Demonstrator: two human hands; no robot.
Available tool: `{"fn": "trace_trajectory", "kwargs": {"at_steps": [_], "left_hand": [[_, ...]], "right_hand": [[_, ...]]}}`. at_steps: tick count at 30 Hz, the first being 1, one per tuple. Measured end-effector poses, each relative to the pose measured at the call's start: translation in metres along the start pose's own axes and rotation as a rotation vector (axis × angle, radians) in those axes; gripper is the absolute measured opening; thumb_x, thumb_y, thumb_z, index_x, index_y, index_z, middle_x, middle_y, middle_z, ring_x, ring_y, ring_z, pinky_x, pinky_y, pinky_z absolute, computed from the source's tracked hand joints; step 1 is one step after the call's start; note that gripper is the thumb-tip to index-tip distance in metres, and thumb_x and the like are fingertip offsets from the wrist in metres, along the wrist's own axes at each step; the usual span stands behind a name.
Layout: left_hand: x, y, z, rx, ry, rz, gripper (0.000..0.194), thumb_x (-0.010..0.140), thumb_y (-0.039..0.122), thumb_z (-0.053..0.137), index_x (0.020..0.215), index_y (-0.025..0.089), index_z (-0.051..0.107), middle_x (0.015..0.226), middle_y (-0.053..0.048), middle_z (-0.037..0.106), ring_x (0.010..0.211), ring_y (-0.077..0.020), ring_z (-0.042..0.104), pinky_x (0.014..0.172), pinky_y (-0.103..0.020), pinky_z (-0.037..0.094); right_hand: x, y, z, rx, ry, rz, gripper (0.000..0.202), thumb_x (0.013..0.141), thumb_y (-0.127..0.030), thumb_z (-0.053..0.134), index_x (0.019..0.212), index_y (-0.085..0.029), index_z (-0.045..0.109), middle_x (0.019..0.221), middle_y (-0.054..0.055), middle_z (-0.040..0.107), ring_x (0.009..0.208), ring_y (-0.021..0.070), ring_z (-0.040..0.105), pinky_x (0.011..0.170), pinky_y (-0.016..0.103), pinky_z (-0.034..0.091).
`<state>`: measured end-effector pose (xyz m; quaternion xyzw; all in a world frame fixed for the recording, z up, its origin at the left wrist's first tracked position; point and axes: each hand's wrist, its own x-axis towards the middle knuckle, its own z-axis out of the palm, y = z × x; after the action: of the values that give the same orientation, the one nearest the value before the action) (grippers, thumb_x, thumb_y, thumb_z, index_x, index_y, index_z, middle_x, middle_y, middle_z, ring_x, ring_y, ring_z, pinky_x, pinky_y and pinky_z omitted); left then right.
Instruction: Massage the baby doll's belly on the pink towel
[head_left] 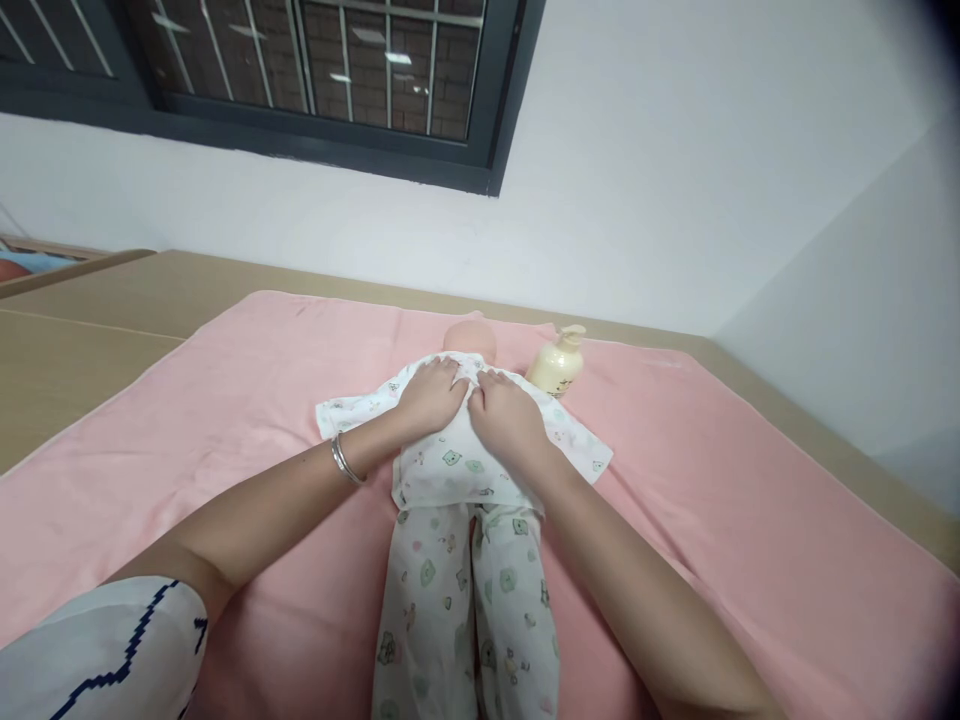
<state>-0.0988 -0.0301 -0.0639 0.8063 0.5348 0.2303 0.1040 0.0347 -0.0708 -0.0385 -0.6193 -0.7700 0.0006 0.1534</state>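
A white printed baby shirt (465, 470) lies with its sleeves spread out, and matching printed trousers (435, 600) extend below it toward me. A rounded skin-coloured head, apparently a doll's (470, 339), shows above the collar. My left hand (435, 396), with a silver bracelet at the wrist, rests on the upper left chest of the shirt. Beside it, my right hand (510, 415) lies on the upper right chest. Both hands have their fingers spread or lying on the fabric near the collar, thumbs close together.
A pale yellow pump bottle (556, 366) stands just right of the head. Under everything is a pink cloth (262, 400) on a wooden surface (67, 370). Behind it rises a white wall with a dark-framed barred window (480, 150).
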Motion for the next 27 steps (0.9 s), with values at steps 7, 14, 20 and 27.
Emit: {"fn": "trace_trajectory", "kwargs": {"at_steps": [7,14,20,27], "left_hand": [[-0.017,0.017,0.000,0.191,0.087,0.044,0.038,0.095,0.022,0.034,0.117,0.004,0.061,0.121,-0.021,0.066,0.121,-0.0300,0.058,0.107,-0.041,0.041],[-0.015,0.013,-0.010,0.093,0.054,-0.053,0.032,0.095,0.024,0.034,0.097,0.016,0.065,0.103,-0.012,0.072,0.100,-0.0254,0.066,0.086,-0.036,0.051],[-0.005,0.005,-0.005,0.131,0.089,-0.035,0.037,0.097,0.027,0.031,0.099,0.013,0.066,0.105,-0.013,0.071,0.100,-0.0253,0.065,0.090,-0.037,0.049],[-0.013,0.016,-0.002,0.198,0.106,-0.028,0.038,0.098,0.026,0.031,0.109,0.009,0.063,0.112,-0.016,0.069,0.109,-0.0286,0.062,0.097,-0.040,0.046]], "right_hand": [[0.012,0.018,0.004,0.109,-0.013,-0.034,0.039,0.097,-0.023,0.033,0.123,-0.012,0.059,0.134,0.016,0.061,0.126,0.0278,0.052,0.103,0.037,0.040],[0.006,0.007,0.003,0.040,-0.001,-0.013,0.040,0.097,-0.021,0.033,0.123,-0.009,0.060,0.130,0.019,0.062,0.125,0.0280,0.053,0.106,0.037,0.037],[0.006,0.009,0.007,0.139,0.004,-0.014,0.043,0.099,-0.028,0.032,0.129,-0.012,0.058,0.137,0.016,0.059,0.132,0.0286,0.050,0.108,0.039,0.039],[0.024,0.034,0.024,0.191,0.009,-0.028,0.055,0.099,-0.036,0.034,0.143,-0.006,0.047,0.151,0.019,0.046,0.142,0.0286,0.039,0.118,0.042,0.026]]}}
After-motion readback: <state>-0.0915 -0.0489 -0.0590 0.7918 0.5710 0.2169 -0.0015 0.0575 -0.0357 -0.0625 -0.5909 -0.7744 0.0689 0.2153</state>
